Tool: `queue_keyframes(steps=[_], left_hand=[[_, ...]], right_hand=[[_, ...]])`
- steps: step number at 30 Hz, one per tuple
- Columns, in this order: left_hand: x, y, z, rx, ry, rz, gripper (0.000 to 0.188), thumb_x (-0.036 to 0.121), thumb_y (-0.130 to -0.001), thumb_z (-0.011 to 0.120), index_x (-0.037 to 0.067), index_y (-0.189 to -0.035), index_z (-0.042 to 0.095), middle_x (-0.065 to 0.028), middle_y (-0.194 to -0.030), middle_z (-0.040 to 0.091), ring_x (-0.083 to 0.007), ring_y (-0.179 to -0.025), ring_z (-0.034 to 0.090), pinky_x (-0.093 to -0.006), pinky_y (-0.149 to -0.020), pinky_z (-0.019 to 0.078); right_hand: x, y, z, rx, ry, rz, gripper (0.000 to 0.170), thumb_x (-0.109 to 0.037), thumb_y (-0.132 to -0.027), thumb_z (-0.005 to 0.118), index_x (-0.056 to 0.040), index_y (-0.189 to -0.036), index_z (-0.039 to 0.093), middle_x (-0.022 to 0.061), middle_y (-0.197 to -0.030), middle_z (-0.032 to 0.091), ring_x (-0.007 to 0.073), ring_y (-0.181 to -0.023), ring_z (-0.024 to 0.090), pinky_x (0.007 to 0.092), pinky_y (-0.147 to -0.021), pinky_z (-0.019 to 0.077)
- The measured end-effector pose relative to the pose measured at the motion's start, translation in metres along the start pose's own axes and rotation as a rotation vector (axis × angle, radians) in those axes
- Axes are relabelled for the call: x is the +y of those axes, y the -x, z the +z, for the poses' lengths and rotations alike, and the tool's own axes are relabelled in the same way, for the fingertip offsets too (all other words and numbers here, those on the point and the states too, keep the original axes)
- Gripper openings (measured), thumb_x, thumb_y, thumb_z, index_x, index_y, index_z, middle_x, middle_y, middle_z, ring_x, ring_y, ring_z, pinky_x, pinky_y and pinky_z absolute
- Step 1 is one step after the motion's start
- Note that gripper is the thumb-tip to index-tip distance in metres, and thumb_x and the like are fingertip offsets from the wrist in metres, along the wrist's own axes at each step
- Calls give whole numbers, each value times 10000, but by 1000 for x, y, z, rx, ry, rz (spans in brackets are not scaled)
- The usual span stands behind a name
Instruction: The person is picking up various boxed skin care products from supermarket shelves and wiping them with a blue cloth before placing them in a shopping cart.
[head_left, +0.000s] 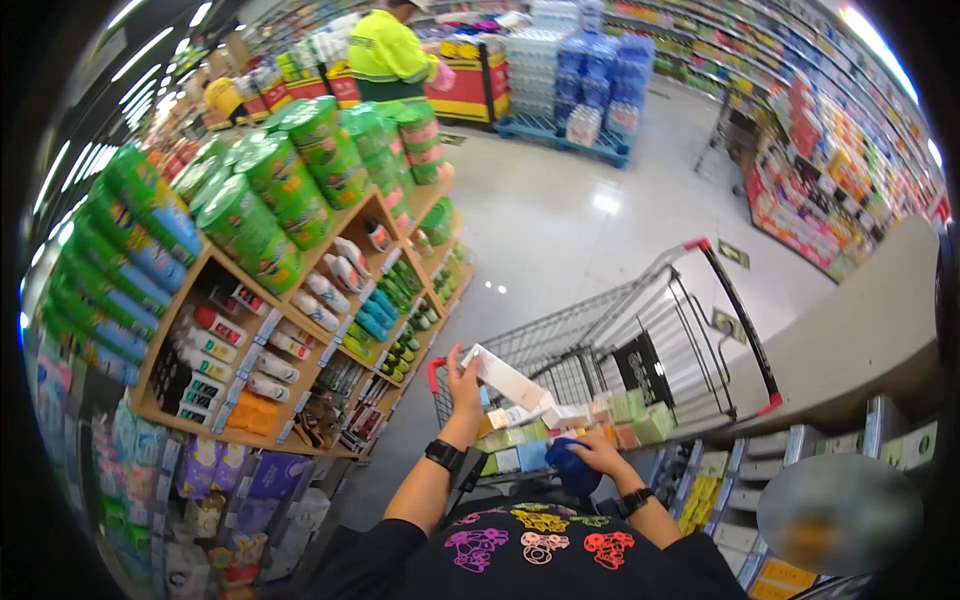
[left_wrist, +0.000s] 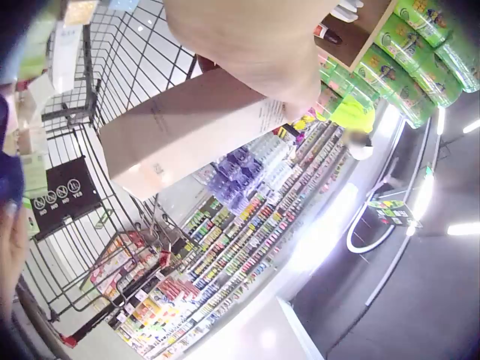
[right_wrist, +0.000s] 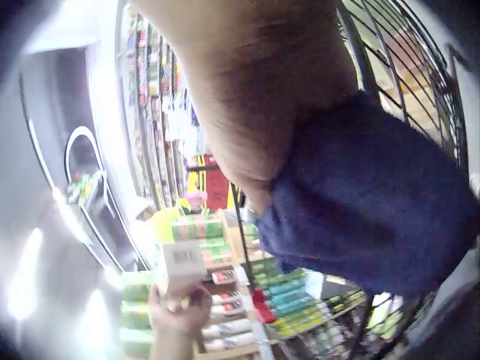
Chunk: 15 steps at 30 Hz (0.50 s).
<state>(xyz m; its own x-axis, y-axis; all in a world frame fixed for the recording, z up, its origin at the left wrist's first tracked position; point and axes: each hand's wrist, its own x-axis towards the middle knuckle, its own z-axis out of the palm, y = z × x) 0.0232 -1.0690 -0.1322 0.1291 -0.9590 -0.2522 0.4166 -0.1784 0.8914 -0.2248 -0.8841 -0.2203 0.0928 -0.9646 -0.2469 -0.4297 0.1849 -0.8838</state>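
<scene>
A long, pale pinkish-white carton (head_left: 508,378) is gripped by my left hand (head_left: 465,388), tilted over the near left part of the wire shopping cart (head_left: 640,290). In the left wrist view the carton (left_wrist: 187,135) fills the middle, with fingers wrapped over its upper end. My right hand (head_left: 603,457) holds a bunched dark blue cloth (head_left: 572,466) at the cart's near side. The right wrist view shows the cloth (right_wrist: 367,202) large, draped below the hand. Beneath both hands lie several small boxes (head_left: 520,437) in white, yellow, green and light blue.
To the left, a wooden shelf (head_left: 290,290) carries bottles and tubes, with green wrapped packs (head_left: 265,215) on top. A shelf of cartons (head_left: 735,490) stands at the near right. Farther off are a person in a yellow-green vest (head_left: 385,55) and stacked water packs (head_left: 585,75).
</scene>
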Motion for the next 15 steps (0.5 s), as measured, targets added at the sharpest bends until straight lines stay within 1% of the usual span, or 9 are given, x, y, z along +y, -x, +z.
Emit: queue_keyframes(steps=[1,3,5,7,9,10,11,13,15], left_hand=[[6,1,0,6,40,11,455,118,-902,536,150,-1332,391,-73,-1074,559,-141,-904,563,-270,-734,480],[10,1,-2,32,92,153,432,128,-919,518,153,-1332,394,-53,-1062,545,-130,-907,545,-262,-751,473],[29,10,-3,8,119,208,408,145,-930,514,152,-1322,404,-37,-1049,536,-122,-906,532,-256,-766,467],[65,41,5,-85,126,167,382,167,-934,522,148,-1303,422,-26,-1036,533,-119,-903,524,-251,-778,461],[62,47,-2,-178,44,207,335,177,-938,523,142,-1262,446,-22,-1038,530,-112,-907,522,-252,-779,459],[62,51,-6,-227,-3,227,311,182,-940,524,140,-1241,458,-21,-1039,529,-109,-909,521,-252,-780,458],[61,60,-9,-255,-19,252,292,186,-938,529,136,-1219,465,-21,-1034,530,-106,-912,521,-253,-780,458],[69,81,-14,-313,-50,304,255,193,-936,538,130,-1176,480,-22,-1026,533,-100,-919,519,-256,-780,457],[82,91,-31,-340,-51,474,247,203,-932,547,124,-1157,481,-23,-1008,537,-96,-908,520,-257,-768,458]], right_hand=[[0,-5,-5,66,-311,106,298,-292,-920,536,-34,-1017,651,97,-977,674,231,-885,646,364,-747,512],[-14,-11,-17,242,-1070,144,269,-226,-961,479,-8,-1050,609,96,-1003,652,191,-897,632,339,-759,526],[-53,-20,-32,249,-1228,170,255,-227,-977,453,-31,-1073,584,90,-985,647,181,-874,629,332,-777,531],[-98,-28,-28,234,-1140,38,254,-234,-979,463,-32,-1065,590,65,-966,645,160,-862,624,316,-776,528],[-120,-38,-13,195,-1002,-129,243,-230,-976,472,-37,-1066,590,55,-957,645,151,-855,624,307,-769,527],[-136,-44,1,133,-993,-152,232,-200,-973,481,-40,-1105,587,37,-931,646,125,-844,614,267,-750,519],[-155,-47,18,94,-895,-96,297,-181,-971,475,-12,-1204,545,35,-922,650,112,-838,608,233,-751,500],[-179,-45,54,56,-409,-89,403,-170,-972,444,30,-1322,427,83,-1070,624,142,-977,579,253,-869,454],[-197,-38,87,44,-441,-171,445,-179,-976,414,40,-1360,356,113,-1234,524,177,-1128,479,285,-967,370]])
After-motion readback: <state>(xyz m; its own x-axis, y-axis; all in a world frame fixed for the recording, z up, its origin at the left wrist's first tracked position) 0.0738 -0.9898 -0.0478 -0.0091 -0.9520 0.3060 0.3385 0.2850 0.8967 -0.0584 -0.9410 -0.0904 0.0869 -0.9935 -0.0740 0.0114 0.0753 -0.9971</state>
